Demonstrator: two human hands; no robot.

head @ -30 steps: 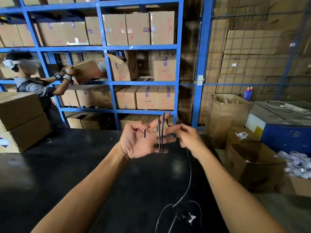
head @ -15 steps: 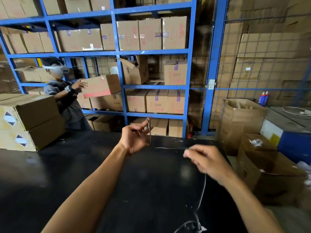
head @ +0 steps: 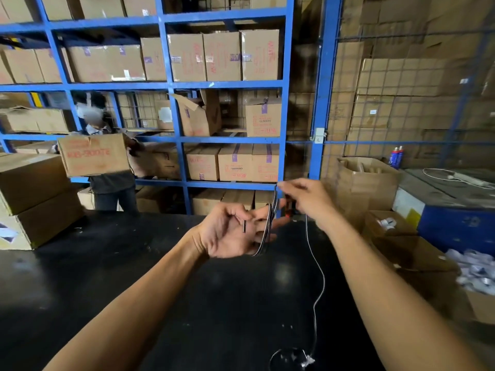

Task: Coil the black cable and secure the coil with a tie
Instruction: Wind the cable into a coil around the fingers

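The thin black cable [head: 318, 274] runs from my hands down to the black table [head: 107, 277], where its slack lies in a loop [head: 288, 357] near the front edge. My left hand [head: 235, 232] is raised palm up, with the cable end pinched by the thumb and several turns of the coil [head: 267, 228] wrapped around its fingers. My right hand [head: 308, 200] is just right of and above it, pinching the cable and holding it over the left fingers. No tie can be made out.
Stacked cardboard boxes [head: 32, 194] sit at the table's left. Behind the table stands blue shelving [head: 176, 129] full of boxes, where another person [head: 107, 167] carries a box. Open cartons [head: 396, 236] and a blue-and-white container [head: 442, 210] stand at the right.
My right hand has swung from out at the right back up to the left fingers, laying another turn of cable on the coil. The person behind has turned with the box.
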